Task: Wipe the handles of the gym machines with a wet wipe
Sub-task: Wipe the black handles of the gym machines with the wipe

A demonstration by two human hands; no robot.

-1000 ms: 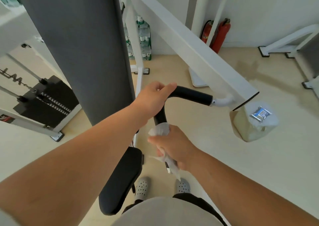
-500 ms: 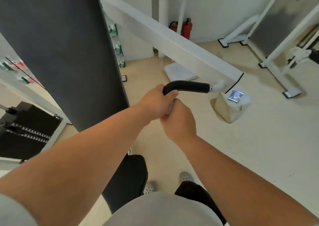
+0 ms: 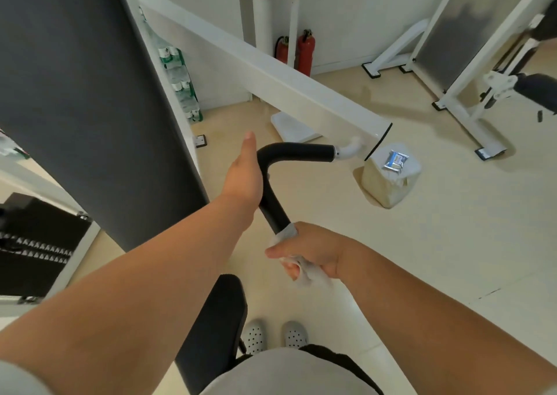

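Wiping down the bent black handle, cloth wrapped round its low end.

The right hand (image 3: 304, 250) has its fingers clamped round the wet wipe (image 3: 285, 233), which sits on the lower end of the handle (image 3: 297, 151), with a loose tail hanging under the fist. The left hand (image 3: 244, 177) lies against the bend, thumb straight up. Its other fingers go behind the bar, so I cannot tell whether they grip. The wipe looks soft, limp and light, best kept bunched in the palm, while the handle looks stiff and smooth. There is open room to the right. The grey panel (image 3: 90, 93) and seat pad (image 3: 214, 319) crowd the left, and the white beam (image 3: 271, 78) caps the far end.
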